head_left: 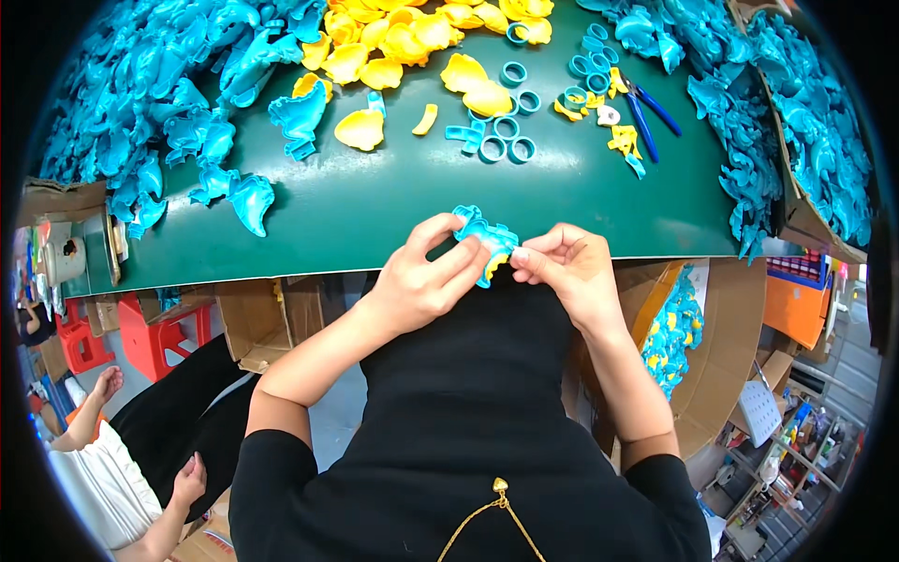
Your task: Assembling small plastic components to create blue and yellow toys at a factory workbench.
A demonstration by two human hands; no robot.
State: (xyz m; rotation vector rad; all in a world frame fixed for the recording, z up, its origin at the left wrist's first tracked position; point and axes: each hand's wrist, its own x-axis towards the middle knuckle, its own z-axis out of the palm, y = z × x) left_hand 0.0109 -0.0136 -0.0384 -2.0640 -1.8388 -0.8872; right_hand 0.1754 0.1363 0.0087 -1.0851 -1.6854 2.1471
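Note:
Close to the table's front edge, my left hand is closed on a curved blue plastic shell piece, its inner side turned up. A small yellow plastic part shows along the shell's lower right edge. My right hand pinches at that edge with thumb and forefinger; whether the yellow part itself lies between the fingertips I cannot make out. Past my hands lie several blue rings, a loose yellow shell and a narrow yellow strip.
Blue shells heap up at the left and right of the green table; yellow shells pile at the back. Blue-handled pliers lie right of the rings. A carton of blue-yellow pieces stands below right. Another person is at lower left.

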